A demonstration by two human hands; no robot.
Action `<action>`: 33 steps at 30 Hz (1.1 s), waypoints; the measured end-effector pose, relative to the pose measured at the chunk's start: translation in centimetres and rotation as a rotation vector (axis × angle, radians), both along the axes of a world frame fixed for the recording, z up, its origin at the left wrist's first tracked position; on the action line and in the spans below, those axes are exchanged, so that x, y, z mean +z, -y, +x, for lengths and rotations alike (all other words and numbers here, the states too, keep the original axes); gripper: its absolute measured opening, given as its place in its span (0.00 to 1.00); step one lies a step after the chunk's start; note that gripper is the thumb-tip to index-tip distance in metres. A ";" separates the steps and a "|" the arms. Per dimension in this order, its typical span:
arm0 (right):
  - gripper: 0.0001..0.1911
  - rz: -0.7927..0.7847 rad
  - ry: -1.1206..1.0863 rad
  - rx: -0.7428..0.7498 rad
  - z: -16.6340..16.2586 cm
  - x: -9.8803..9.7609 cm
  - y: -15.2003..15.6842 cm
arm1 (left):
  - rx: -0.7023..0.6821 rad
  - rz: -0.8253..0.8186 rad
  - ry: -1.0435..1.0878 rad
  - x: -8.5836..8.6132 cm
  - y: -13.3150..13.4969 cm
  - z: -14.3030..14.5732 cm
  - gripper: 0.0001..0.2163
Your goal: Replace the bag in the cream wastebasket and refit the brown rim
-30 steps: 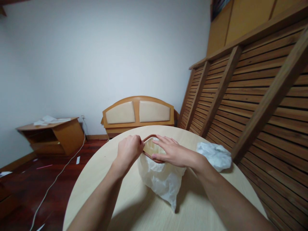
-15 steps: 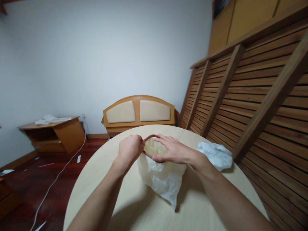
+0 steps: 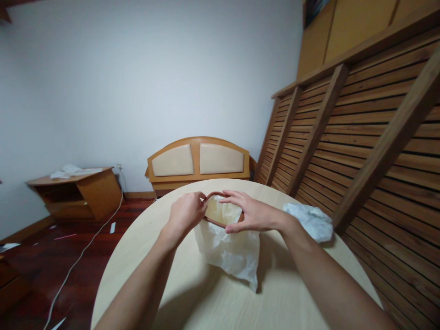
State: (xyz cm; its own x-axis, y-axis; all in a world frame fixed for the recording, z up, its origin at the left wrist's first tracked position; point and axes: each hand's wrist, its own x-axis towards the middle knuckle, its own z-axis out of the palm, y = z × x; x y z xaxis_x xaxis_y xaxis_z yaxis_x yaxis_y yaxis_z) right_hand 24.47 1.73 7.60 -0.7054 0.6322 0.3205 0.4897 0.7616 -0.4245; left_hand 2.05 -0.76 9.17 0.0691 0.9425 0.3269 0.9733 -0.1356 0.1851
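Observation:
A thin white plastic bag (image 3: 231, 256) hangs from a brown rim ring (image 3: 215, 223), its pale inside showing through the opening. One loose corner droops toward me, low over the table. My left hand (image 3: 187, 210) is closed, pinching the left end of the ring. Around the ring's right end is my right hand (image 3: 250, 213), thumb on the near side and fingers over the far side. Whether a bin stands inside the bag cannot be made out.
The round pale table (image 3: 137, 256) carries a crumpled white plastic bag (image 3: 311, 222) at its right edge. Beyond stand a headboard (image 3: 198, 158) and, at left, a low cabinet (image 3: 98, 195) with white sheets on top. Slatted wooden panels (image 3: 371, 133) lean along the right. A cable crosses the floor.
My right hand has slid slightly right along the ring, and the ring's opening looks wider. The bag's drooping corner has shifted a little right and up. My left hand keeps its hold.

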 end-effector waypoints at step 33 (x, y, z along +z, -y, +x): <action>0.55 -0.085 0.030 -0.030 -0.8 -0.6 0.2 | 0.024 -0.051 -0.111 -0.1 -0.2 -0.1 0.14</action>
State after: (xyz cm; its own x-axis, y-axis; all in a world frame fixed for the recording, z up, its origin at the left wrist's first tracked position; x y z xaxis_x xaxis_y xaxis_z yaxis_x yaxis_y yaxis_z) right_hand 23.69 1.48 7.03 -0.6943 0.6772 0.2436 0.5252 0.7081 -0.4719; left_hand 1.91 -0.55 9.04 0.0796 0.9596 0.2699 0.9911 -0.1052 0.0819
